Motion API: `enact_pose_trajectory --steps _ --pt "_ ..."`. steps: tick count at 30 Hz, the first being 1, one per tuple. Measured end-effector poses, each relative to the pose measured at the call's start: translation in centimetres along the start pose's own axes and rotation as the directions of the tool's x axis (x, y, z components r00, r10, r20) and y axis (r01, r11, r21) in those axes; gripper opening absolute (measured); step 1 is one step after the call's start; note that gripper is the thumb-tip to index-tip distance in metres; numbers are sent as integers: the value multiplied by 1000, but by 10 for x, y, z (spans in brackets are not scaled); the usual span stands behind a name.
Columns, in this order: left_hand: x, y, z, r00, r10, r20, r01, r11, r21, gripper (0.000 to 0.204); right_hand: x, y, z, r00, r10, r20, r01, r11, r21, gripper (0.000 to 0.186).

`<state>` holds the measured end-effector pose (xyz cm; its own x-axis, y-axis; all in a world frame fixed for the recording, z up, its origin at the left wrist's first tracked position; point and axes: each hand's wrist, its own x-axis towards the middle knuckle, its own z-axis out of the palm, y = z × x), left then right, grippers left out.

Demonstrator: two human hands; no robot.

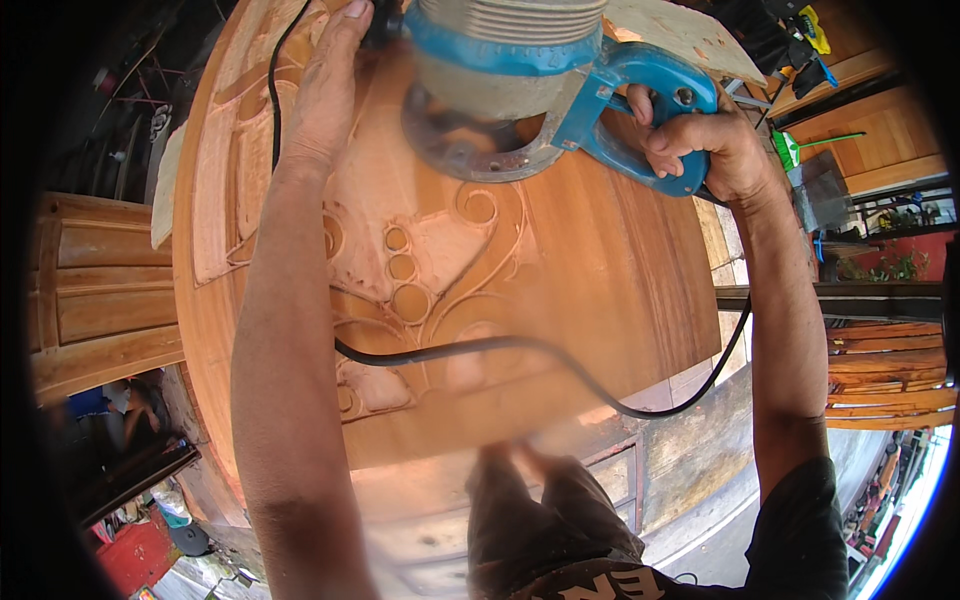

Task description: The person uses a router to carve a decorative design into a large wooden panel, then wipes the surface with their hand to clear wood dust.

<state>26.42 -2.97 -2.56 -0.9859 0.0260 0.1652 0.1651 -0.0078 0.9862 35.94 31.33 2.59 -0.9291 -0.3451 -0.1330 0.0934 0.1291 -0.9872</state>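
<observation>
A blue and grey handheld router (500,40) sits on the carved wooden panel (600,300) at the top of my view, its round base over the wood. My right hand (705,145) is closed round its blue side handle. My left hand (325,85) is at the upper left, beside a black part of the tool; most of its fingers are hidden, so I cannot tell its grip. Scrolls and ovals are cut into the panel. A black cord (540,347) loops across it between my forearms.
Paneled wooden pieces (100,280) stand at the left and upper right. A green broom (787,150) and stacked reddish planks (880,375) are at the right. My legs and feet show below the panel's near edge, beside pale blocks (680,450).
</observation>
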Motion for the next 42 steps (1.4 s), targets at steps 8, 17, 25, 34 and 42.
enact_pose_trajectory --steps 8,17,25,34,42 --pt "-10 5 0 997 -2 72 2 1000 -1 79 -12 -1 6 998 -16 -57 14 999 -29 24" --pt "-25 7 1 996 -10 94 14 999 -45 77 -26 0 12 999 -29 -19 28 999 -41 19" --pt "-43 11 -2 989 -80 123 80 997 3 89 -36 5 16 999 -46 7 47 998 -47 20" --pt "-59 13 -3 981 -81 175 69 995 74 93 -53 7 21 998 -66 11 67 995 -69 21" --pt "-61 19 -18 972 -43 230 29 998 63 92 -48 3 34 1000 -17 3 17 1000 5 18"
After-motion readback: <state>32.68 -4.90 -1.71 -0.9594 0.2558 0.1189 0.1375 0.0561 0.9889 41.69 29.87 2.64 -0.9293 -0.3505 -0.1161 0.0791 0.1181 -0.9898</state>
